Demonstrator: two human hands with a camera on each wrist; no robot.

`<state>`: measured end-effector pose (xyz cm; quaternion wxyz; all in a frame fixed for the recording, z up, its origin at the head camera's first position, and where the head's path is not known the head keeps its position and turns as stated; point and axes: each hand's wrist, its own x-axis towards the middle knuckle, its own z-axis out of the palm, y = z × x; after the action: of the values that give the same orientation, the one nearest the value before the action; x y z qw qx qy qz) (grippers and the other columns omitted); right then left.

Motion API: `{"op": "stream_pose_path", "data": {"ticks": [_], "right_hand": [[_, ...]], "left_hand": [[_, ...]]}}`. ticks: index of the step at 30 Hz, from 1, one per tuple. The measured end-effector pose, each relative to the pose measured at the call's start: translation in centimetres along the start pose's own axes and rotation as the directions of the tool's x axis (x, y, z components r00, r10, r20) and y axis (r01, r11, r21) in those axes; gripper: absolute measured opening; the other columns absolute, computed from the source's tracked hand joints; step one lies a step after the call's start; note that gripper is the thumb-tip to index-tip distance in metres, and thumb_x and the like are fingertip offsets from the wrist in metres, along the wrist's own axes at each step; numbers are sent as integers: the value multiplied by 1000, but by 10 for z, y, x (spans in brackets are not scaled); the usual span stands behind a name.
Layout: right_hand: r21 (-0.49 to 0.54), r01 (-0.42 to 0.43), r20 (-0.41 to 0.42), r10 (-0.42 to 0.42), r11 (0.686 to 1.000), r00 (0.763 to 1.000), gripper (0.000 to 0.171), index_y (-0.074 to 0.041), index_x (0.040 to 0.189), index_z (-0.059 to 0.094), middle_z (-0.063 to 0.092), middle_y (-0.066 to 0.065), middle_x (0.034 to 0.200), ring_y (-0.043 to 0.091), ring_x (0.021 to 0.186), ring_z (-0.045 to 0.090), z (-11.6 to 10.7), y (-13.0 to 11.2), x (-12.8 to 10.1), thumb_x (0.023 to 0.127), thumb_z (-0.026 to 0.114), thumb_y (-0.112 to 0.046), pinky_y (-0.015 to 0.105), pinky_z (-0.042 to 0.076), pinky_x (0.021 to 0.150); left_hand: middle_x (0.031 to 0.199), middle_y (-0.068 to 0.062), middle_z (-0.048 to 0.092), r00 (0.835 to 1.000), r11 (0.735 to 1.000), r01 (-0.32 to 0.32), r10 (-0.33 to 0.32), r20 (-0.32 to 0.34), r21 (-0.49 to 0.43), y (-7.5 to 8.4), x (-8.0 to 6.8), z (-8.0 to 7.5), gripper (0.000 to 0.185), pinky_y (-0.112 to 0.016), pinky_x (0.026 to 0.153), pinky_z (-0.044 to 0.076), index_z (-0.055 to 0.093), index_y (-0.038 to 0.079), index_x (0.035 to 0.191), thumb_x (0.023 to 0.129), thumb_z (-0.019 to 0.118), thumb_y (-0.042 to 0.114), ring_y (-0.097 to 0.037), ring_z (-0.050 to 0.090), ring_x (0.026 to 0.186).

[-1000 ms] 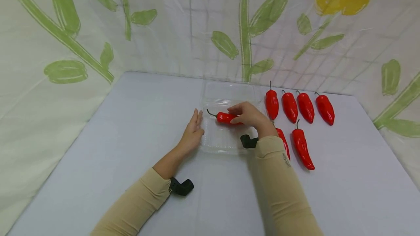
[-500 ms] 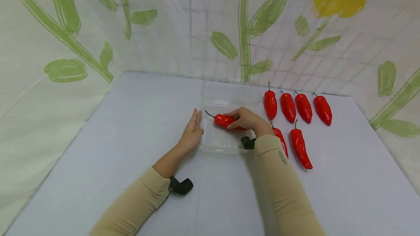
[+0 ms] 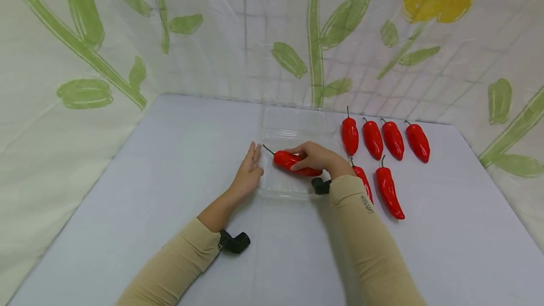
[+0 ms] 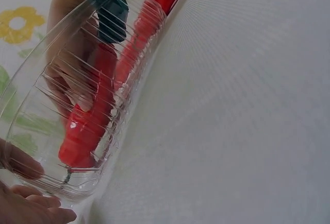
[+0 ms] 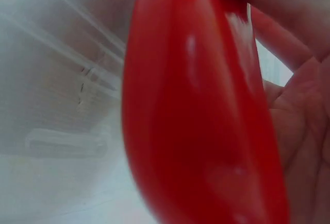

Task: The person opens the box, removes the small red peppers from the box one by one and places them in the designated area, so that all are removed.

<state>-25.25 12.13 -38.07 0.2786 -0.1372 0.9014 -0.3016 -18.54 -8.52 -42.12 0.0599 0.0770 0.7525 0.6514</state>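
Our right hand [image 3: 316, 158] grips the glossy red chilli pepper [image 3: 285, 160] low inside the clear plastic clamshell tray [image 3: 293, 188]; our left hand [image 3: 248, 173], fingers straight, rests against the tray's nine-o'clock wall.

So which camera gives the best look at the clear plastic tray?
The head view: the clear plastic tray shows whole, with the left hand at its side. The left wrist view shows only one ribbed wall; the right wrist view shows it blurred behind the red pepper.
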Motion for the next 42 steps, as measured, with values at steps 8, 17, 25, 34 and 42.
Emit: {"op": "stream_pose_path", "data": {"ticks": [8,17,25,34,42], "right_hand": [[-68,54,37,-52,996,998,54,-24,139,45,53,7,127,24,116,42,-2,-5,-4,88,61,-21,37,42,95],[-137,77,9,-77,988,997,53,-29,140,43,52,6,128,24,115,42,-13,-10,-21,90,59,-24,37,43,92],[-117,47,-36,-51,992,998,55,-35,141,39,51,6,127,25,116,42,-24,-5,-41,90,58,-27,37,43,90],[-104,64,-114,-76,992,991,57,-42,141,35,51,3,130,24,116,45,-27,2,-71,89,58,-34,39,47,89],[-92,118,-172,-133,989,976,58,-39,143,32,48,6,136,25,117,44,-29,9,-93,91,56,-33,37,49,87]], "left_hand": [[156,-15,12,1000,1000,-18,18,-1,0,-3,-1,-1,74,-44,117,6,-3,-1,148,83,31,-8,-25,9,145],[157,-14,12,1000,1000,-28,28,-4,5,-1,0,0,75,-42,117,8,-3,0,148,83,32,-9,-25,11,145],[156,-16,11,999,999,-40,40,-10,-6,-1,-1,0,76,-43,117,7,-4,-2,148,82,32,-10,-27,11,144],[155,-17,12,999,999,-49,50,-12,5,-1,0,0,77,-43,117,5,-3,-4,147,80,34,-10,-28,10,144],[156,-13,12,1000,1000,-19,19,-14,9,0,-2,-2,77,-41,117,4,-4,-1,148,81,33,-9,-24,9,145]]}}
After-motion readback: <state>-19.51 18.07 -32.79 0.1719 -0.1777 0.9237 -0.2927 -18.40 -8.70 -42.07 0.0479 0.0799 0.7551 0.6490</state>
